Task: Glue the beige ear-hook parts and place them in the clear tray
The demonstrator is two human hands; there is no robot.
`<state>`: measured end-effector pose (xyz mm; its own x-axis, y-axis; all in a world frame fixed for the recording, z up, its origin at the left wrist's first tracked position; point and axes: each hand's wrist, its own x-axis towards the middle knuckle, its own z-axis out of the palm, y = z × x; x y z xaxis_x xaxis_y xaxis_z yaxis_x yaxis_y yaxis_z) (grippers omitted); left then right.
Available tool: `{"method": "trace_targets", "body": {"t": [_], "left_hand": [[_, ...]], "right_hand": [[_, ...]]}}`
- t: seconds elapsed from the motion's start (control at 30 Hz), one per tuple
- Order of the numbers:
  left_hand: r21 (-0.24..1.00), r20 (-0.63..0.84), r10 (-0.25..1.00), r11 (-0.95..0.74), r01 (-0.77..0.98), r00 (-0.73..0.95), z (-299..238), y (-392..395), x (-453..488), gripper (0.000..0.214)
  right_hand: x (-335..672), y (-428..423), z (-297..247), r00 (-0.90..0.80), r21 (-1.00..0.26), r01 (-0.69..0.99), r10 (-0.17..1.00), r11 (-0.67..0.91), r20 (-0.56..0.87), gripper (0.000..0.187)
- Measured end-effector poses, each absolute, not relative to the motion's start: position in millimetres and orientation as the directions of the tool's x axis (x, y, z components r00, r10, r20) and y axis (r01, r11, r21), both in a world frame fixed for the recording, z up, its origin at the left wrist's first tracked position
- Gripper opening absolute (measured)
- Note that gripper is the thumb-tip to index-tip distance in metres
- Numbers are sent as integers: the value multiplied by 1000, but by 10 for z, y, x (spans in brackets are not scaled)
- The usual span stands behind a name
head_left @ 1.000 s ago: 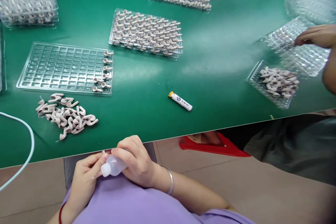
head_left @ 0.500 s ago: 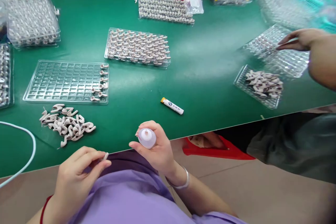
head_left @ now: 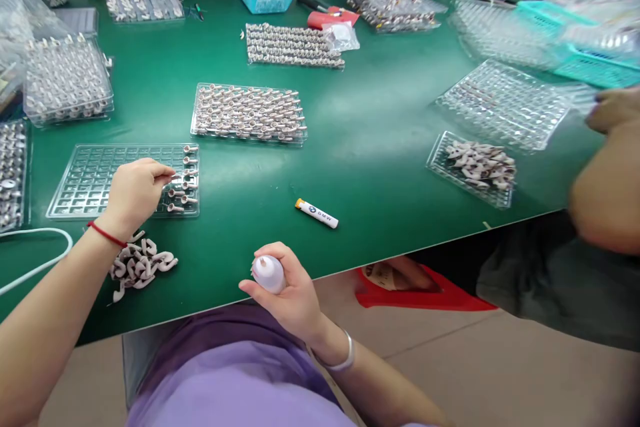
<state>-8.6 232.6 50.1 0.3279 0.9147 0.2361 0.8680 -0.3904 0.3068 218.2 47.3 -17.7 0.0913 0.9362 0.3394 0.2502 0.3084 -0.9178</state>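
My left hand [head_left: 134, 191] reaches over a clear compartment tray [head_left: 85, 180] and pinches a small beige earpiece part at the tray's right columns, where a few parts sit in cells. A loose pile of the same beige parts [head_left: 141, 264] lies just below my wrist. My right hand [head_left: 285, 287] holds a small translucent squeeze bottle [head_left: 269, 273] upright at the near edge of the green table [head_left: 380, 140].
A full parts tray [head_left: 249, 113] lies mid-table, with more filled trays at the left [head_left: 67, 80] and far side [head_left: 293, 45]. A white lighter [head_left: 317, 213] lies near the edge. Another person's arm [head_left: 607, 173] works at the right beside trays [head_left: 473, 165]. A white cable [head_left: 35, 250] curves at the left.
My left hand has moved from my lap up onto the tray with a small part. My right hand has tipped the bottle upright at the table edge. The view has tilted up.
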Motion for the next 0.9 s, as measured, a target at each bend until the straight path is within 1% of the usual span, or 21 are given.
{"method": "trace_targets", "body": {"t": [0.1, 0.27, 0.43, 0.53, 0.6, 0.67, 0.73, 0.83, 0.9], "left_hand": [[256, 153, 932, -359, 898, 329, 486, 2393, -25, 25], [254, 95, 937, -348, 902, 335, 489, 2398, -25, 27], [337, 105, 943, -332, 881, 316, 616, 2257, -84, 29], [377, 96, 937, -346, 860, 335, 731, 2057, -130, 26], [405, -6, 917, -363, 839, 399, 781, 1887, -163, 21], [414, -167, 867, -371, 831, 470, 792, 1714, -190, 19], [375, -294, 812, -387, 842, 504, 768, 1565, -210, 18], [278, -341, 787, -438, 855, 514, 712, 1433, -227, 18], [252, -339, 793, -441, 861, 506, 691, 1408, -231, 12]], "right_hand": [[2182, 478, -169, 86, -912, 253, 931, 323, 354, 29], [2195, 478, -166, 79, -923, 236, 940, 305, 332, 30], [2198, 469, -175, 80, -935, 211, 948, 285, 307, 31], [2197, 464, -175, 78, -941, 198, 953, 273, 293, 31], [2196, 462, -175, 76, -944, 193, 955, 268, 286, 31], [2194, 462, -172, 73, -945, 191, 956, 265, 283, 31], [2191, 463, -167, 69, -944, 192, 956, 268, 286, 31], [2186, 465, -157, 69, -938, 200, 951, 281, 300, 30], [2184, 466, -154, 69, -936, 208, 950, 285, 304, 30]]}}
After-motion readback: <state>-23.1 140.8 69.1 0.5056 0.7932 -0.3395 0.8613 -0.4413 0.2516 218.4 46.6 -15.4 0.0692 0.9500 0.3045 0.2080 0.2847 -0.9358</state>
